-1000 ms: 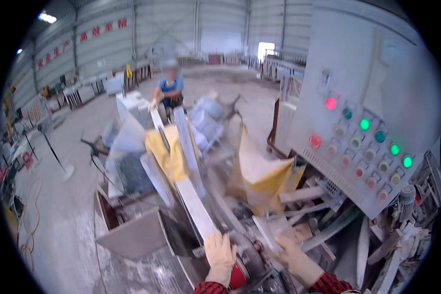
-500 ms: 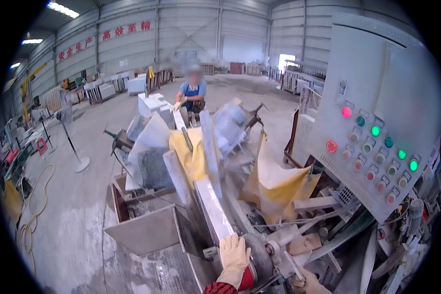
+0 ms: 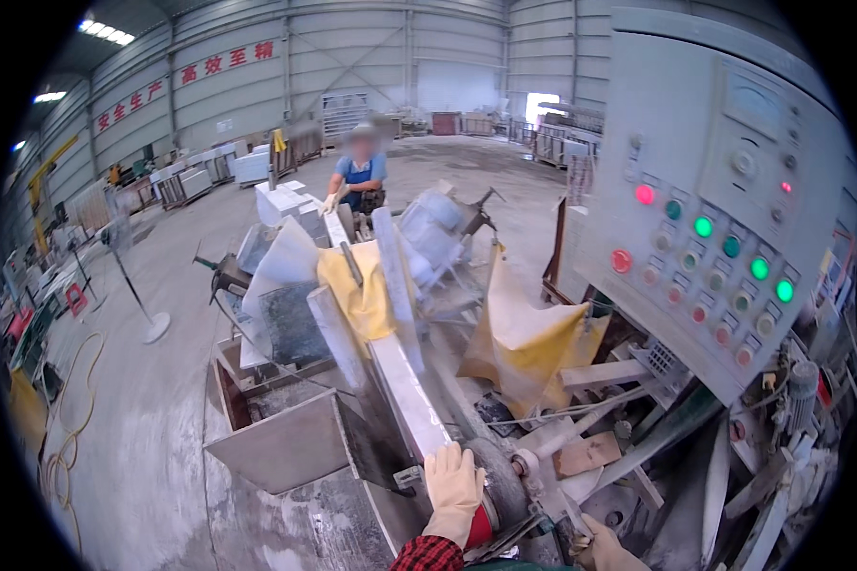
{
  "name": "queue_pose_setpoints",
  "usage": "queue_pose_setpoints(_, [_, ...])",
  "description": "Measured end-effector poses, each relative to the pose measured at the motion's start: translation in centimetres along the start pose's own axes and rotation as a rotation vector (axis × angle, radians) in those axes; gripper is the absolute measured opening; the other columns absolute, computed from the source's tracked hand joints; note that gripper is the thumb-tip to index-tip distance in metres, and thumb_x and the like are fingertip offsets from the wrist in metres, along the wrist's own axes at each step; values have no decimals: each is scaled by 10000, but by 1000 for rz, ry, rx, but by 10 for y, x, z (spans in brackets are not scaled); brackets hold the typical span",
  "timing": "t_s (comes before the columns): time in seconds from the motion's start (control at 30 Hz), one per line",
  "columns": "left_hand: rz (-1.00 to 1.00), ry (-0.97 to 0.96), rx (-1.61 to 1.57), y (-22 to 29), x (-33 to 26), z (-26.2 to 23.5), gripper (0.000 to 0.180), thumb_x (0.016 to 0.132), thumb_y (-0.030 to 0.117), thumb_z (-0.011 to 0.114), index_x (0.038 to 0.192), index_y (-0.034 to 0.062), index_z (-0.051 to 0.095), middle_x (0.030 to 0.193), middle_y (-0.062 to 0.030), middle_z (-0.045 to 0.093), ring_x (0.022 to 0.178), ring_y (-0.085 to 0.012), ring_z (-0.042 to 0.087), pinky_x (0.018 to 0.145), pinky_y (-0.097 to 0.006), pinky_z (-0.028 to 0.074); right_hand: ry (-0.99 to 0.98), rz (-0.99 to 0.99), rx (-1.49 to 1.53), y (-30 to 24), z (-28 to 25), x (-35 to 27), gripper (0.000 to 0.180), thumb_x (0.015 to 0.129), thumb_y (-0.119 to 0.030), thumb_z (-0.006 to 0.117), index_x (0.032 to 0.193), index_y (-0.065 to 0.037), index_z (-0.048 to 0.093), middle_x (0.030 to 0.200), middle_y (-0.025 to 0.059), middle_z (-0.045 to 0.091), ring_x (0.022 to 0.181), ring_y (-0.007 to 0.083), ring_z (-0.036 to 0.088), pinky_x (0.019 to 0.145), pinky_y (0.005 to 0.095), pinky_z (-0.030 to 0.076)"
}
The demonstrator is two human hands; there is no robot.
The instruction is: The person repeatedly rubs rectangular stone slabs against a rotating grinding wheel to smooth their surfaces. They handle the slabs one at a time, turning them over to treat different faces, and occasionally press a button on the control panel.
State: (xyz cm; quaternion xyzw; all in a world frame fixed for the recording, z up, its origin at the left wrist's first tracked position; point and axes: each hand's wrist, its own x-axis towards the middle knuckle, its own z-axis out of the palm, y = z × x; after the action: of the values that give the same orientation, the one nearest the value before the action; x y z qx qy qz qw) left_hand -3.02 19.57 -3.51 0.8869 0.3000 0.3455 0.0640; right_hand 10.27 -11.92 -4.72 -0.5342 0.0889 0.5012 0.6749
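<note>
A long pale stone strip (image 3: 402, 385) lies along the conveyor belt of a machine, running away from me under a yellow cloth flap (image 3: 367, 295). My left hand (image 3: 454, 490), in a cream glove, rests on the strip's near end, fingers laid out over it. Below that hand shows a red roller (image 3: 483, 525). My right hand (image 3: 605, 549), also gloved, is low at the lower edge beside the machine's side parts. Its fingers are curled at the end of a pale bar (image 3: 573, 512); what they grip is partly hidden.
A grey control cabinet (image 3: 657, 190) with lit buttons stands at the right. Across the machine, a person in a blue apron (image 3: 360, 176) touches the strip's far end. An open metal trough (image 3: 276, 443) sits at the left; rubble and offcuts (image 3: 586, 455) lie at the right.
The view has shifted slightly, so the scene sits a little further left and the cabinet's upper panel shows clearly. Both my hands keep nearly the same places.
</note>
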Motion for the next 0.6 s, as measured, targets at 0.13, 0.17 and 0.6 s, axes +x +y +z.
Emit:
queue_pose_setpoints(0.13, [-20, -69, 13, 7, -2, -2, 393, 762, 333, 730, 1036, 64, 645, 1134, -147, 587, 1080, -338, 523, 956, -506, 373, 183, -6, 209, 12, -31, 21, 300, 958, -319, 667, 836, -86, 523, 620, 66, 465, 474, 193, 366, 576, 379, 336])
queue_pose_setpoints(0.17, [9, -25, 30, 8, -2, 1, 369, 763, 327, 727, 1011, 68, 641, 1119, -144, 586, 1071, -335, 523, 951, -502, 374, 132, 2, 284, 16, -45, 23, 239, 968, -282, 645, 887, -81, 545, 645, 79, 485, 482, 190, 389, 564, 382, 334])
queue_pose_setpoints(0.6, [-457, -218, 14, 22, -28, 20, 849, 817, 295, 790, 1492, 6, 365, 1554, -338, 272, 1397, -526, 325, 1221, -502, 235, 251, -405, 509, 51, -132, -80, 309, 1016, -147, 531, 1314, -69, 556, 1230, 103, 644, 910, 255, 635, 652, 340, 519])
